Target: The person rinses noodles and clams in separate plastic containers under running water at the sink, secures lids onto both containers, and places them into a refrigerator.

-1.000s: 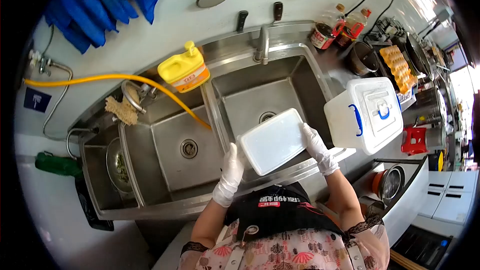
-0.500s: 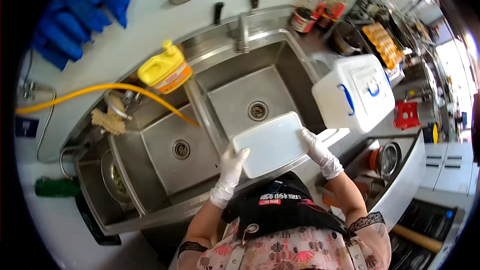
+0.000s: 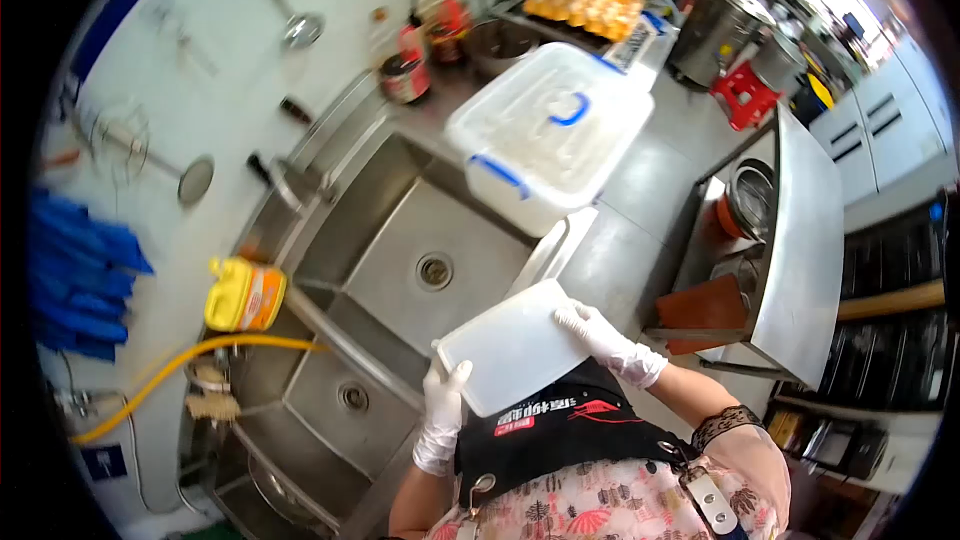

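A flat, pale translucent rectangular container (image 3: 515, 348) is held level in front of my black apron. My left hand (image 3: 442, 410), in a white glove, grips its left edge with the thumb on top. Gloved as well, my right hand (image 3: 607, 342) holds the right edge; its lower fingers are hidden. Beyond the container is the steel sink (image 3: 450, 230). A large clear plastic box (image 3: 555, 130) with a lid and blue handles stands on the counter just past the sink's right end.
A yellow jug (image 3: 245, 295) and a yellow hose (image 3: 180, 365) are by the sinks. Sauce bottles (image 3: 403, 75), a dark pot (image 3: 500, 45) and an egg tray (image 3: 585, 5) stand behind the box. A steel table (image 3: 800, 270) is at right.
The view has swung to the right, so the sinks appear further left and lower. Both hands still hold the container. My left hand's grip has closed at its edge since the first frame.
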{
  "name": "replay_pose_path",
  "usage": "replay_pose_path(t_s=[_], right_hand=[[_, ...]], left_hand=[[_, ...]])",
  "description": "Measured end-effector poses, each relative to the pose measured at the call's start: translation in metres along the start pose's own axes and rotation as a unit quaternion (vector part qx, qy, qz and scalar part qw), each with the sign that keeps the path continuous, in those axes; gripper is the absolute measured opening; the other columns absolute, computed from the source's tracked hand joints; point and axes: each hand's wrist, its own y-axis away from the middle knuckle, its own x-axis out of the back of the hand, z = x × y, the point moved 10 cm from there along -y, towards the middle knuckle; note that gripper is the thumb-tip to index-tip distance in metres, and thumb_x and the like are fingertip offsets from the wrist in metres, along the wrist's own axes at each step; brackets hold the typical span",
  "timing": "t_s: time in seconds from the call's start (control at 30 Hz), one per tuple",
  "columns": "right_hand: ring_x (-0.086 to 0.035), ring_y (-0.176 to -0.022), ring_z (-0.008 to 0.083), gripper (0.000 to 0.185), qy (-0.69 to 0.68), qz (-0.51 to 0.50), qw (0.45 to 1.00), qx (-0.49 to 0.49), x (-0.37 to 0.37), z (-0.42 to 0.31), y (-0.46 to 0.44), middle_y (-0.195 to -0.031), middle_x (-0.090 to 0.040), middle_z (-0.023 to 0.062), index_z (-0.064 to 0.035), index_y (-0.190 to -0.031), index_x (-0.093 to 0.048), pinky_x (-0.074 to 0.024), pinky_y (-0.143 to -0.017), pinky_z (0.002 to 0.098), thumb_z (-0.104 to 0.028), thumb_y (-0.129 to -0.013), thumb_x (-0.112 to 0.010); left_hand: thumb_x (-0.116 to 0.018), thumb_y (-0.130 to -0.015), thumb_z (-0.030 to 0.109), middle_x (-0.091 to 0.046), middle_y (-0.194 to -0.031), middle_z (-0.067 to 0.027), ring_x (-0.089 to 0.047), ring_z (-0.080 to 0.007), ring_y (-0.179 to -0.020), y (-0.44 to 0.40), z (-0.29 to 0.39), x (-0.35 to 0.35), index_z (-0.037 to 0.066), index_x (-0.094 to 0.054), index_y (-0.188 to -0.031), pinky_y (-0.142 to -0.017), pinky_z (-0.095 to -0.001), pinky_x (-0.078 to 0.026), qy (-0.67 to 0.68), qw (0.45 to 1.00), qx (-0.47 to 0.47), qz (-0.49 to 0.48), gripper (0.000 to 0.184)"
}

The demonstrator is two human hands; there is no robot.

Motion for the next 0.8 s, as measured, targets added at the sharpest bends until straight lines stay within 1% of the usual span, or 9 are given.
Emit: replay_pose_path(t_s=[0.07,0.2,0.43,0.47,0.5,0.6,0.63,0.7,0.8], right_hand=[[-0.052,-0.103,0.0138,0.057,-0.016,0.042,0.999,-0.003,0.035,-0.001,0.020,-0.115,-0.057,0.0080,0.0005,-0.129,-0.044,-0.0414,-0.091,0.0285,-0.039,-0.090,-0.057],[-0.054,-0.101,0.0151,0.058,-0.050,0.117,0.992,0.010,0.111,-0.007,0.059,-0.113,-0.058,0.0099,0.0004,-0.130,-0.042,-0.0440,-0.088,0.0294,-0.039,-0.089,-0.057],[-0.055,-0.102,0.0167,0.060,-0.078,0.237,0.968,0.034,0.242,-0.016,0.127,-0.115,-0.057,0.0119,0.0024,-0.130,-0.042,-0.0436,-0.088,0.0288,-0.038,-0.089,-0.057],[-0.055,-0.102,0.0167,0.059,-0.113,0.244,0.962,0.038,0.256,-0.021,0.137,-0.114,-0.057,0.0117,0.0031,-0.129,-0.043,-0.0427,-0.089,0.0285,-0.038,-0.088,-0.058],[-0.054,-0.103,0.0165,0.058,-0.124,0.257,0.958,0.031,0.271,-0.023,0.145,-0.114,-0.058,0.0118,0.0030,-0.127,-0.045,-0.0419,-0.090,0.0285,-0.038,-0.088,-0.058],[-0.053,-0.104,0.0161,0.059,-0.119,0.265,0.955,0.055,0.305,-0.046,0.160,-0.114,-0.057,0.0123,0.0045,-0.125,-0.046,-0.0410,-0.091,0.0282,-0.038,-0.087,-0.059],[-0.053,-0.104,0.0164,0.060,-0.111,0.244,0.962,0.050,0.314,-0.054,0.159,-0.115,-0.057,0.0124,0.0047,-0.126,-0.045,-0.0411,-0.091,0.0283,-0.038,-0.087,-0.059],[-0.054,-0.103,0.0163,0.061,-0.075,0.221,0.969,0.084,0.319,-0.101,0.165,-0.115,-0.057,0.0126,0.0054,-0.127,-0.045,-0.0419,-0.090,0.0280,-0.038,-0.087,-0.059],[-0.057,-0.100,0.0166,0.062,-0.072,0.187,0.974,0.110,0.331,-0.137,0.138,-0.113,-0.059,0.0130,0.0070,-0.127,-0.044,-0.0432,-0.090,0.0281,-0.037,-0.087,-0.060]], left_hand=[[-0.062,-0.087,0.023,-0.055,-0.116,-0.0107,-0.053,-0.0191,-0.106,-0.010,-0.028,-0.026,-0.004,-0.044,-0.126,-0.091,-0.0309,-0.042,0.022,0.999,0.033,-0.033,0.051],[-0.065,-0.085,0.029,-0.056,-0.114,-0.0124,-0.055,-0.0196,-0.102,-0.010,-0.048,-0.120,-0.006,-0.045,-0.125,-0.089,-0.0312,-0.043,-0.044,0.982,0.106,-0.150,0.057],[-0.063,-0.082,0.013,-0.056,-0.114,-0.0137,-0.056,-0.0217,-0.102,-0.041,-0.074,-0.272,-0.006,-0.045,-0.125,-0.089,-0.0333,-0.045,-0.055,0.965,0.110,-0.232,0.049],[-0.061,-0.082,0.013,-0.058,-0.107,-0.0152,-0.061,-0.0233,-0.092,-0.047,-0.074,-0.292,-0.006,-0.046,-0.123,-0.077,-0.0329,-0.051,-0.052,0.965,0.094,-0.241,0.047],[-0.061,-0.082,0.013,-0.058,-0.107,-0.0152,-0.061,-0.0233,-0.092,-0.051,-0.076,-0.309,-0.006,-0.046,-0.123,-0.077,-0.0329,-0.051,-0.058,0.962,0.098,-0.249,0.047],[-0.060,-0.083,0.018,-0.061,-0.090,-0.0157,-0.064,-0.0259,-0.063,-0.053,-0.062,-0.362,-0.005,-0.050,-0.115,-0.042,-0.0297,-0.049,-0.057,0.948,0.114,-0.293,0.041],[-0.060,-0.083,0.018,-0.061,-0.090,-0.0157,-0.064,-0.0259,-0.063,-0.057,-0.050,-0.374,-0.005,-0.050,-0.115,-0.042,-0.0297,-0.049,-0.052,0.953,0.109,-0.277,0.041],[-0.061,-0.084,0.018,-0.062,-0.096,-0.0146,-0.065,-0.0240,-0.075,-0.060,-0.033,-0.394,-0.005,-0.050,-0.117,-0.056,-0.0300,-0.053,-0.028,0.945,0.146,-0.293,0.042],[-0.062,-0.085,0.021,-0.059,-0.112,-0.0144,-0.060,-0.0240,-0.101,-0.097,-0.010,-0.396,-0.005,-0.046,-0.125,-0.089,-0.0354,-0.047,-0.040,0.953,0.100,-0.283,0.051]])
